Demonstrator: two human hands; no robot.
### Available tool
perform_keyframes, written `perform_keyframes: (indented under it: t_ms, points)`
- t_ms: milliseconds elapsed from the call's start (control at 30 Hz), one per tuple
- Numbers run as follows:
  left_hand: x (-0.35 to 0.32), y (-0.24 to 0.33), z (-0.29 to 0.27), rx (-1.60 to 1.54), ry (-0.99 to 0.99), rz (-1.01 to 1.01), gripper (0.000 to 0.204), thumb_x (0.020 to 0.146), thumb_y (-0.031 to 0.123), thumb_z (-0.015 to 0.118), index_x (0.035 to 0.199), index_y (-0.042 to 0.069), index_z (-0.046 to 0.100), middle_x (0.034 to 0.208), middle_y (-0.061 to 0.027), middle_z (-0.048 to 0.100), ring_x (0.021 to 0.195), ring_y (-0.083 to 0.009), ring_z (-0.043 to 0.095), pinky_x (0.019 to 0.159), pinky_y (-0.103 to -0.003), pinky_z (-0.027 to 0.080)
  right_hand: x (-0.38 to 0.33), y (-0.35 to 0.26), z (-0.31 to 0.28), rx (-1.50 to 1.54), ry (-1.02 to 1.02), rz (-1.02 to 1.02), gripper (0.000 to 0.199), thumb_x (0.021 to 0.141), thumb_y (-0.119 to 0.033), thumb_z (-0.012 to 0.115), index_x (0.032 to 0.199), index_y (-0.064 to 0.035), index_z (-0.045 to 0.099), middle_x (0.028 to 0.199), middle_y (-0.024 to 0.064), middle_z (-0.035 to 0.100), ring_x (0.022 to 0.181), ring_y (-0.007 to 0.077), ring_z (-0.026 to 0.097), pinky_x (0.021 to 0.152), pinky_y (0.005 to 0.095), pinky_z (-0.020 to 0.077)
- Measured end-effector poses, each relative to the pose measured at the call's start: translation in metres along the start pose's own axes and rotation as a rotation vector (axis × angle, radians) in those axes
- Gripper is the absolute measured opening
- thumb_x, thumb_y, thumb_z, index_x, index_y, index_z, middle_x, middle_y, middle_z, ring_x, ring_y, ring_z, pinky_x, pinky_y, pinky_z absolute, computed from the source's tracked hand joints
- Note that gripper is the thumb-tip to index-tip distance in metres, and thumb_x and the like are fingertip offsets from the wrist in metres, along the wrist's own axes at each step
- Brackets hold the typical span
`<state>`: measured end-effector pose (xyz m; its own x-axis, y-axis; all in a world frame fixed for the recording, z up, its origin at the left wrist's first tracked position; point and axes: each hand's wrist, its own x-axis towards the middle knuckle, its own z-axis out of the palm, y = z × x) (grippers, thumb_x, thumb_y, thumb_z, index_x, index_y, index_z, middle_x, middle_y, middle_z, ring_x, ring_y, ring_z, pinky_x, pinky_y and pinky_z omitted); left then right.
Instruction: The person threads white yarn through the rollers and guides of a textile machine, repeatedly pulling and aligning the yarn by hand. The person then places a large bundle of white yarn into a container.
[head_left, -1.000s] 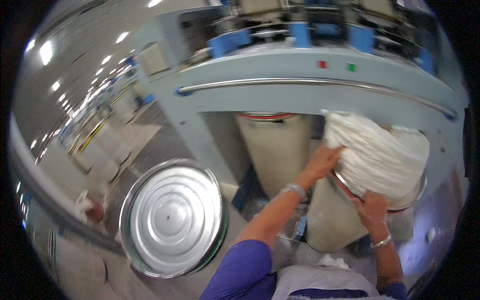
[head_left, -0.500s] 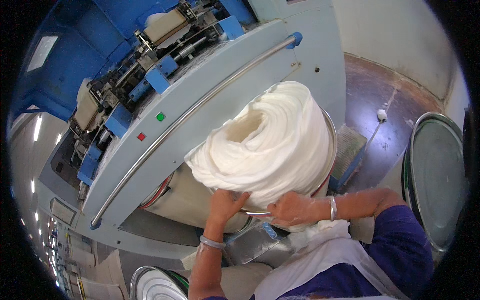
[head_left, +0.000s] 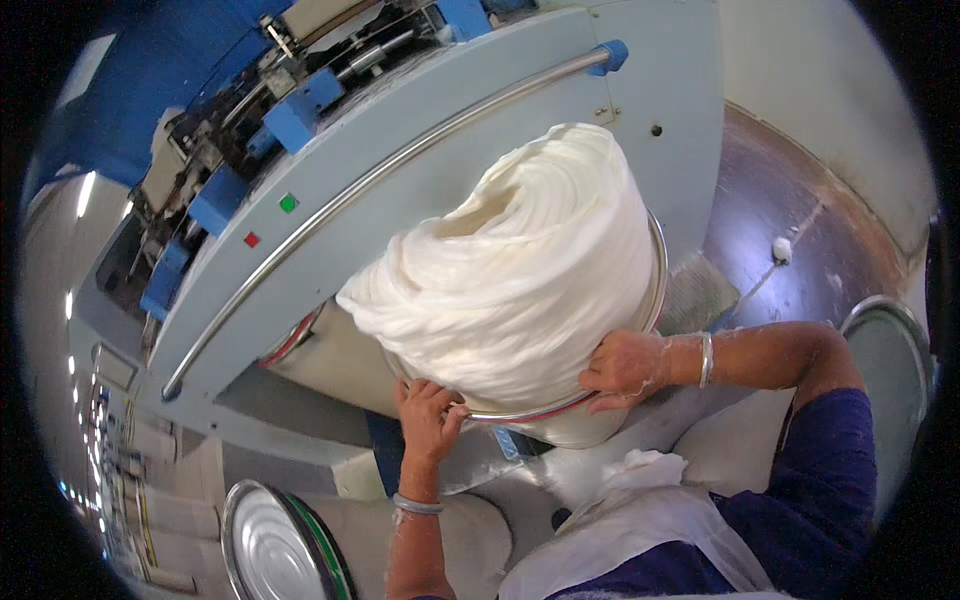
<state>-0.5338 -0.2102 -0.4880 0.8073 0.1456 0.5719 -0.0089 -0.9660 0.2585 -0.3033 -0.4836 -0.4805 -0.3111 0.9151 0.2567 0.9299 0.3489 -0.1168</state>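
Note:
A tall heap of coiled white cotton sliver rises well above a round sliver can in front of me, with a hollow at its top. The heap leans to the left over the metal rim. My left hand grips the can's near-left rim, fingers curled over it and thumb along the edge. On the near-right rim, my right hand is closed, its knuckles against the cotton. Loose fibres cling to my right forearm. The cotton hides the far side of the rim.
A grey machine with a long metal rail stands behind the can. Another can lies partly under its edge. A can with a metal base is at lower left, a further can at right. Cotton fluff lies on the floor.
The can and its cotton have come nearer and stand more upright in view. My hands have moved farther apart along the rim, the right one going right and up.

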Motion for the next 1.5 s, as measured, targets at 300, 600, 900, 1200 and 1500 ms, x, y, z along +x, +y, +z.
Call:
perform_keyframes:
  t_ms: [300,600,900,1200,1500]
  points:
    - [-0.02,0.185,0.04,0.167,-0.12,-0.161,0.048,0.075,0.057,0.068,0.091,0.012,0.064,0.078,-0.005,0.06,0.085,-0.027,0.055,0.087,-0.044,0.035,-0.105,0.061,-0.048,0.009,-0.094,-0.078,0.05,0.084,-0.054,0.059,0.081,-0.0041,0.059,0.067,0.0138,0.061,0.067,0.0372,0.063,0.063,0.0468,0.0503]
    - [-0.063,0.219,-0.002,-0.209,-0.176,-0.192,0.08,0.069,0.052,0.077,0.127,0.004,0.05,0.097,-0.0116,0.067,0.094,-0.0324,0.061,0.091,-0.045,0.04,-0.156,-0.025,-0.162,-0.249,0.281,0.119,0.039,0.079,-0.043,0.07,0.074,-0.0051,0.061,0.069,0.0108,0.06,0.065,0.0324,0.06,0.061,0.0416,0.0469]
    - [-0.062,0.155,-0.001,-0.019,-0.099,-0.054,0.073,0.07,0.044,0.079,0.123,0.002,0.051,0.112,-0.0177,0.061,0.105,-0.038,0.054,0.095,-0.048,0.038,-0.042,-0.111,-0.206,-0.154,0.525,0.045,0.029,0.08,-0.027,0.073,0.094,-0.0035,0.063,0.096,0.0131,0.066,0.091,0.0292,0.062,0.081,0.0405,0.0492]
    - [-0.074,0.095,0.026,-0.265,0.242,-0.315,0.047,0.084,0.039,0.066,0.102,-0.003,0.057,0.093,-0.0189,0.057,0.089,-0.0364,0.055,0.08,-0.044,0.042,-0.089,-0.081,-0.111,0.035,0.204,0.066,0.028,0.082,-0.031,0.068,0.09,-0.0051,0.06,0.091,0.0123,0.061,0.09,0.0328,0.059,0.082,0.045,0.0476]
    - [-0.074,0.185,0.099,-0.227,0.511,-0.493,0.048,0.079,0.035,0.066,0.105,-0.003,0.052,0.092,-0.0167,0.049,0.081,-0.0288,0.048,0.077,-0.041,0.042,-0.125,0.02,-0.008,-0.057,0.494,-0.02,0.035,0.088,-0.037,0.057,0.071,-0.0065,0.061,0.075,0.0123,0.063,0.079,0.0304,0.063,0.075,0.0413,0.0519]
